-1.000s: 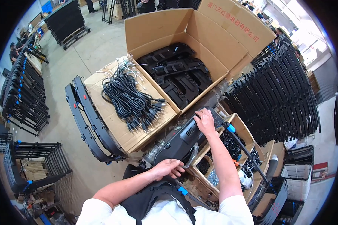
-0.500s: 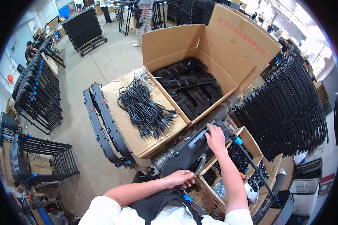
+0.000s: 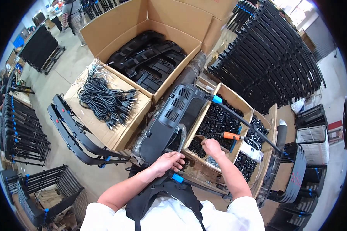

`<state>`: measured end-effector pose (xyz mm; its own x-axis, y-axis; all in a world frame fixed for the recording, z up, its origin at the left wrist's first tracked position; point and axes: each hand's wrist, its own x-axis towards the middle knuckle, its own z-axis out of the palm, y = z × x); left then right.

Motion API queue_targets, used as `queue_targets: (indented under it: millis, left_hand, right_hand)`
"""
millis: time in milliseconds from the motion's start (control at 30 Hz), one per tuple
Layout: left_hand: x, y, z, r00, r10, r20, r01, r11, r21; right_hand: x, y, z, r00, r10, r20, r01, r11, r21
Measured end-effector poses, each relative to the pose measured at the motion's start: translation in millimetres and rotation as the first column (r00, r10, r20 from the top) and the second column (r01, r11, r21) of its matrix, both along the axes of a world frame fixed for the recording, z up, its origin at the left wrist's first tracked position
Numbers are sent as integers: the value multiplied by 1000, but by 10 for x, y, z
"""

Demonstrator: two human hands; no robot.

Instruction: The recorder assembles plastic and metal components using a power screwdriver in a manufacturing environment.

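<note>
My right hand [image 3: 213,148] is at the small-parts compartment of a wooden bin [image 3: 189,145], its fingertips pinched together over small dark pieces. What lies between those fingertips is hidden. My left hand [image 3: 169,162] hovers at the near end of a long black plastic housing [image 3: 152,144], palm inward, its fingers loosely bent and apart, with nothing visible in them. A vented black cover [image 3: 177,106] sits on the housing's far part. Beside the left fingers, a clear plastic piece [image 3: 182,133] rests against the housing. A power screwdriver with an orange body [image 3: 231,136] lies across the bin.
A bundle of black cables [image 3: 104,98] lies on a cardboard box [image 3: 131,133] at left. Behind it, an open carton [image 3: 115,29] holds black plastic parts. Black frames [image 3: 266,57] are stacked at far right. Two curved black frames [image 3: 75,127] stand left. A dark bar [image 3: 250,125] crosses the bin.
My right hand has left the vented cover and come nearer, to the small-parts compartment. My left hand stays at the housing's near end. The whole view has shifted and turned.
</note>
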<state>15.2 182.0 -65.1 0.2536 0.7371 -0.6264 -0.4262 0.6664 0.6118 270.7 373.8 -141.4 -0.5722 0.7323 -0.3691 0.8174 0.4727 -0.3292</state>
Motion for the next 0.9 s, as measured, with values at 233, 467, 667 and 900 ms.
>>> queue_targets:
  millis: [233,467,667,900]
  left_hand:
    - [272,46,-24,998,-57,-31,56,998,-36]
    - [363,49,-184,997,-51,-56,47,997,-65]
    - [455,269,-176,1000,-4,-5,3,998,-59]
    - [573,537,-300,1000,-21,-8,20,997,-72]
  right_hand:
    - [-65,-150,-611,988,136,69,-139,990,38]
    - [-81,-137,-707,952,239,191,-234,971,-49]
    - [-19,-119,-750,938,312,151,-314,949,-9]
    - [19,-177,-673,952,242,188,-240,970,-36]
